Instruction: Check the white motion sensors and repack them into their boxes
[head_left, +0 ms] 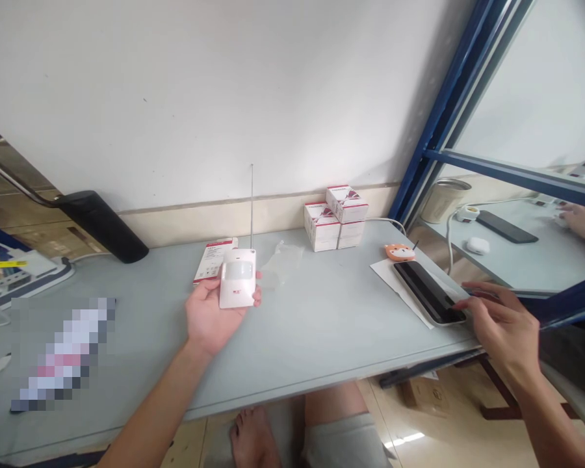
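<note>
My left hand is closed around a white motion sensor, held upright above the table with its window towards me. A thin metal antenna rises from the sensor's top right corner. Behind it lies a flat red and white box, partly covered by the hand and sensor. My right hand is at the right edge of the table, fingers loosely spread, with a fingertip at the near end of a black smartphone. The phone lies on a white sheet of paper.
Several small red and white boxes are stacked against the wall, near a clear plastic bag. An orange animal-faced gadget sits behind the phone. On the left are a black lamp head and a power strip. A blue-framed glass pane bounds the right.
</note>
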`<state>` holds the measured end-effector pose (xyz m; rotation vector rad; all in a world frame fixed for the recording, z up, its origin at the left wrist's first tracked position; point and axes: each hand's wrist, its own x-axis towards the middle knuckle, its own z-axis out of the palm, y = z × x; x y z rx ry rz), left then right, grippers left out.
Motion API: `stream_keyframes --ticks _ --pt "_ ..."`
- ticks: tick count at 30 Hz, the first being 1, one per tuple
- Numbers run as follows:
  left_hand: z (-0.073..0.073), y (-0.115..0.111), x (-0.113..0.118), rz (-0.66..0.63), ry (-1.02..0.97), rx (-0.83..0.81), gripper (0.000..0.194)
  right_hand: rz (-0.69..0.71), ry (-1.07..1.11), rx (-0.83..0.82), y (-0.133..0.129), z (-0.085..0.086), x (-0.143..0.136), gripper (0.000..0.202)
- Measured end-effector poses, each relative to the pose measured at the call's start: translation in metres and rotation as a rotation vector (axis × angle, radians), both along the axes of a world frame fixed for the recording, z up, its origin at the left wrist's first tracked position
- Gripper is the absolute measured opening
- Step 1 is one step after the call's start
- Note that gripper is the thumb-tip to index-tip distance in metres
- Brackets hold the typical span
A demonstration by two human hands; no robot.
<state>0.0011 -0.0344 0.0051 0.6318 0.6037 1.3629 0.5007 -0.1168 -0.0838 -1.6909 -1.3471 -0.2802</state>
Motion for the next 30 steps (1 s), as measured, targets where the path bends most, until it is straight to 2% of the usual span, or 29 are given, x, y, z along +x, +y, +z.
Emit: stream_keyframes --ticks 4,6,7,8,9,10,11,12,15,17,19,21,25,30 --pt "-0.004 0.002 -0.003 -0.015 0.013 0.007 0.050 -0.036 -0.037 0.066 -0.003 0.011 -0.017 0.034" --pt "-0.008 0.003 -0.004 -0.037 0.029 0.024 0.052 -0.083 0.005 0.175 -0.003 0.023 -0.045 0.034" --pt "-0.009 0.003 -0.004 -0.057 0.038 0.031 0.053 -0.062 0.054 0.228 -0.001 0.032 -0.065 0.036" --pt "-0.011 0.003 -0.004 -0.083 0.043 0.034 0.054 0.030 0.118 0.231 0.005 0.042 -0.087 0.037" --pt "-0.012 0.003 -0.004 -0.116 0.045 0.034 0.056 0.204 0.202 0.182 0.015 0.053 -0.111 0.039" --pt "-0.013 0.003 -0.003 -0.151 0.044 0.034 0.057 0.400 0.293 0.069 0.028 0.065 -0.135 0.036" --pt "-0.013 0.002 -0.003 -0.190 0.046 0.030 0.058 0.532 0.401 -0.024 0.044 0.078 -0.160 0.032" --pt "-0.013 0.001 -0.002 -0.231 0.053 0.025 0.059 0.648 0.493 -0.105 0.063 0.091 -0.183 0.037" --pt "-0.010 -0.003 -0.002 -0.350 0.112 0.014 0.059 0.862 0.795 -0.168 0.122 0.124 -0.239 0.060" --pt "-0.009 -0.005 -0.002 -0.394 0.150 0.020 0.058 0.986 0.928 -0.170 0.152 0.134 -0.261 0.060" --pt "-0.008 -0.007 -0.004 -0.403 0.169 0.033 0.058 1.025 0.988 -0.107 0.169 0.134 -0.272 0.058" --pt "-0.008 -0.007 -0.004 -0.418 0.183 0.040 0.058 1.007 0.989 -0.040 0.176 0.127 -0.273 0.063" --pt "-0.010 -0.009 -0.002 -0.496 0.201 0.025 0.058 0.970 0.919 0.032 0.177 0.117 -0.259 0.079" --pt "-0.013 -0.010 -0.002 -0.534 0.209 0.037 0.059 1.019 0.875 -0.013 0.177 0.118 -0.243 0.082"
